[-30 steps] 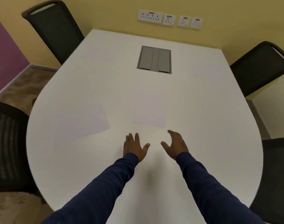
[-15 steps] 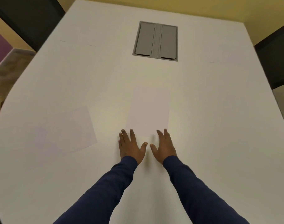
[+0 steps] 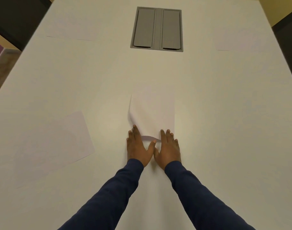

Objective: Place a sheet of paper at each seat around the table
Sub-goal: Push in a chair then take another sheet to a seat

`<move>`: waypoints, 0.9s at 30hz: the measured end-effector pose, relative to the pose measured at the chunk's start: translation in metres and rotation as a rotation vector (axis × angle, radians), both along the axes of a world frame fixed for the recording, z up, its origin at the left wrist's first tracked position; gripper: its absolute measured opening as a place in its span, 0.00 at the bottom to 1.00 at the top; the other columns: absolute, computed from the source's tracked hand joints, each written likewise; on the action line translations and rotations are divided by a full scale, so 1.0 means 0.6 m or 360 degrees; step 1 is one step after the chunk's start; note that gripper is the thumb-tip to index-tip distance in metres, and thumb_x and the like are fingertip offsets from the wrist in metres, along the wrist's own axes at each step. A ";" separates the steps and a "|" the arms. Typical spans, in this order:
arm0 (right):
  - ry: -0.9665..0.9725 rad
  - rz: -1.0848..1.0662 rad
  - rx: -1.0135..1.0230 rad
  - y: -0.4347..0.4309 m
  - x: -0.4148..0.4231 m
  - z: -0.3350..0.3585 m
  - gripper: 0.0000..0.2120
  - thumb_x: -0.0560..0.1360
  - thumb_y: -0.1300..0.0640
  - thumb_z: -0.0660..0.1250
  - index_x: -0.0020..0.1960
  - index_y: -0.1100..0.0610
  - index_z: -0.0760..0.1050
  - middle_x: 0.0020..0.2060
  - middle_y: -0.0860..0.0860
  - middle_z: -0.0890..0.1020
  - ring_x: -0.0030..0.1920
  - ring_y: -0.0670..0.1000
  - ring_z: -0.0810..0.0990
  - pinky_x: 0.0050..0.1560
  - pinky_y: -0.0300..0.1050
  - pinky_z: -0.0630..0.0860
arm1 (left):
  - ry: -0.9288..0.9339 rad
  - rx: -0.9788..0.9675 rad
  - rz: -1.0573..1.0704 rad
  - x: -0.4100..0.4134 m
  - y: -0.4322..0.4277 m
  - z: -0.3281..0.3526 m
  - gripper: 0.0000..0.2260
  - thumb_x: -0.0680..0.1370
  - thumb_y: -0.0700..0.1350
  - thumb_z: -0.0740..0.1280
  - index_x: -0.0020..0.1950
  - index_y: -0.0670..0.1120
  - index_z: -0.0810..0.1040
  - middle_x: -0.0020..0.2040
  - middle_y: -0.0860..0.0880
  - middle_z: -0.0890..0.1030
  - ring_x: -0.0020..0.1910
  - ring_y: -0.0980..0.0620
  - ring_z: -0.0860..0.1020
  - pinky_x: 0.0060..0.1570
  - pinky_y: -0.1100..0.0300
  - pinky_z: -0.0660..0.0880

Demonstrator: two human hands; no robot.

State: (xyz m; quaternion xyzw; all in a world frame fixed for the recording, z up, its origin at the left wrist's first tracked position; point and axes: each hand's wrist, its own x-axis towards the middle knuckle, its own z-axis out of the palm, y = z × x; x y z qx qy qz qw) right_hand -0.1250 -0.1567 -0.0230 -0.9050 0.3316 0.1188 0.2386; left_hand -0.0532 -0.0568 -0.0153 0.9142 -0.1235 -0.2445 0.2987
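A: First entry?
B: One sheet [image 3: 157, 113], centre of frame, on the table [image 3: 225, 130]; its near and left edges curl upward.
A: Hands?
B: The left hand [image 3: 138, 146] and right hand [image 3: 169, 146] lie side by side at its near edge. Each grip is wide, fingers straight, pressing paper.
A: Remainder?
B: A second sheet [image 3: 59, 143] lower left, third sheet [image 3: 72, 29] upper left, fourth sheet [image 3: 233, 39] upper right; grey hatch [image 3: 157, 29] top centre.

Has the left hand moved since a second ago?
Yes. The left hand has moved forward, toward the grey hatch, onto the near edge of the middle sheet.
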 end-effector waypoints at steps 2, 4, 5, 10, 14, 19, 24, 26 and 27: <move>0.0001 0.0021 -0.0001 -0.002 -0.004 0.001 0.37 0.81 0.46 0.61 0.82 0.53 0.44 0.82 0.54 0.47 0.81 0.55 0.46 0.80 0.51 0.45 | 0.0119 -0.0367 0.0291 0.019 -0.005 0.018 0.42 0.78 0.59 0.66 0.82 0.50 0.44 0.80 0.48 0.57 0.78 0.48 0.58 0.76 0.51 0.58; 0.0017 0.0043 -0.0003 -0.004 -0.007 0.003 0.37 0.81 0.46 0.61 0.82 0.53 0.44 0.82 0.54 0.47 0.81 0.55 0.46 0.80 0.51 0.44 | 0.0207 -0.0550 0.0613 0.049 -0.009 0.036 0.40 0.77 0.58 0.69 0.81 0.51 0.51 0.74 0.48 0.67 0.72 0.47 0.68 0.70 0.51 0.68; 0.0030 0.0051 -0.0001 -0.005 -0.009 0.004 0.37 0.81 0.46 0.61 0.82 0.53 0.43 0.82 0.54 0.46 0.81 0.55 0.46 0.80 0.51 0.44 | 0.0273 -0.0593 0.0750 0.065 -0.010 0.044 0.38 0.76 0.58 0.70 0.80 0.50 0.55 0.68 0.48 0.71 0.67 0.47 0.72 0.66 0.52 0.71; 0.0073 0.0074 0.0058 -0.007 -0.006 0.015 0.39 0.80 0.45 0.61 0.82 0.52 0.43 0.82 0.54 0.46 0.81 0.55 0.46 0.80 0.52 0.46 | 0.0436 -0.0352 0.0756 0.128 -0.008 0.059 0.10 0.77 0.51 0.70 0.42 0.47 0.75 0.40 0.50 0.74 0.46 0.42 0.77 0.45 0.57 0.72; 0.0030 0.0062 0.0027 -0.004 -0.007 0.037 0.41 0.79 0.39 0.62 0.82 0.50 0.44 0.82 0.54 0.48 0.81 0.56 0.47 0.79 0.53 0.48 | 0.0436 -0.0382 0.0714 0.120 -0.009 0.097 0.16 0.76 0.47 0.70 0.33 0.45 0.68 0.31 0.48 0.70 0.31 0.47 0.73 0.37 0.54 0.74; -0.0330 -0.0035 -0.0142 0.020 -0.023 0.097 0.37 0.76 0.38 0.66 0.79 0.51 0.59 0.78 0.52 0.62 0.78 0.55 0.60 0.76 0.52 0.59 | 0.0605 -0.0686 0.0832 0.067 0.003 0.171 0.11 0.77 0.48 0.70 0.41 0.43 0.74 0.37 0.46 0.73 0.32 0.47 0.73 0.44 0.49 0.81; -0.0891 -0.0053 -0.0380 0.038 -0.068 0.178 0.17 0.72 0.58 0.75 0.60 0.53 0.80 0.53 0.50 0.84 0.50 0.54 0.83 0.54 0.53 0.79 | 0.0791 -0.0994 0.0833 0.000 0.038 0.255 0.08 0.78 0.46 0.70 0.44 0.42 0.77 0.42 0.46 0.77 0.39 0.47 0.77 0.42 0.51 0.82; -0.1019 -0.0040 -0.0453 0.043 -0.092 0.219 0.09 0.73 0.60 0.73 0.52 0.54 0.82 0.43 0.50 0.85 0.40 0.54 0.83 0.45 0.51 0.80 | 0.0849 -0.1104 0.0783 -0.023 0.057 0.290 0.08 0.78 0.47 0.70 0.46 0.43 0.78 0.44 0.46 0.81 0.39 0.47 0.81 0.42 0.51 0.80; -0.1035 -0.0046 -0.0475 0.046 -0.104 0.242 0.05 0.75 0.59 0.70 0.50 0.54 0.82 0.40 0.49 0.84 0.37 0.54 0.81 0.41 0.50 0.80 | 0.0876 -0.1165 0.0759 -0.032 0.066 0.307 0.10 0.78 0.49 0.70 0.47 0.43 0.79 0.45 0.45 0.82 0.39 0.46 0.83 0.42 0.51 0.79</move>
